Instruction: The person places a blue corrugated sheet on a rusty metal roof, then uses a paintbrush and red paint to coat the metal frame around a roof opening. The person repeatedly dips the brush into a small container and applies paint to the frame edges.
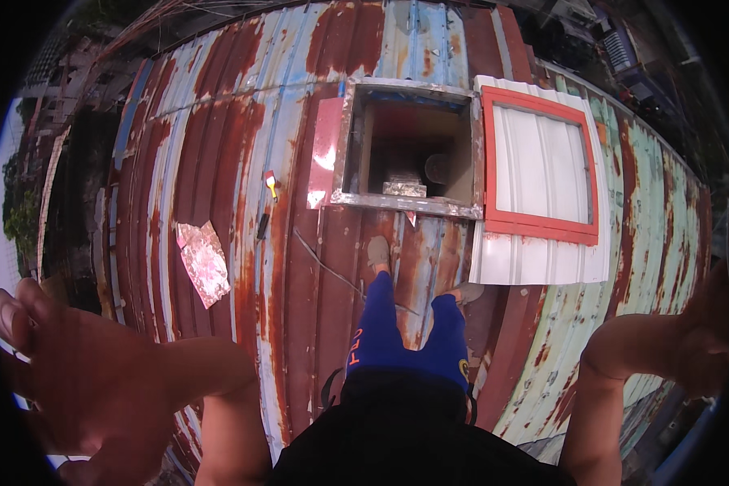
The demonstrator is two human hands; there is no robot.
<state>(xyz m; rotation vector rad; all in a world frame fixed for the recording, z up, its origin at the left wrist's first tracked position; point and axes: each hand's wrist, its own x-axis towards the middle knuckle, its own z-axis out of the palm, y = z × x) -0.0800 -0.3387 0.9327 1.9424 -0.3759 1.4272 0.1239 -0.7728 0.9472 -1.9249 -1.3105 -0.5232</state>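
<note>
I stand on a rusty corrugated metal roof [219, 146], blue trouser legs and grey shoes below me. My left hand [73, 381] is raised close to the camera at the lower left, fingers spread, holding nothing. My right hand [697, 340] is lifted at the right edge, dark and partly cut off, with nothing seen in it. Ahead of my feet is a square opening [413, 146] framed in metal flashing. Beside the opening lies a white corrugated hatch panel with a red frame [539, 162].
A crumpled foil sheet [204, 261] lies on the roof to the left. A small yellow-handled tool [271, 185] and a dark stick-shaped object [262, 226] lie near the opening. A thin cable [332, 271] runs across the roof. The roof edge drops off at left and right.
</note>
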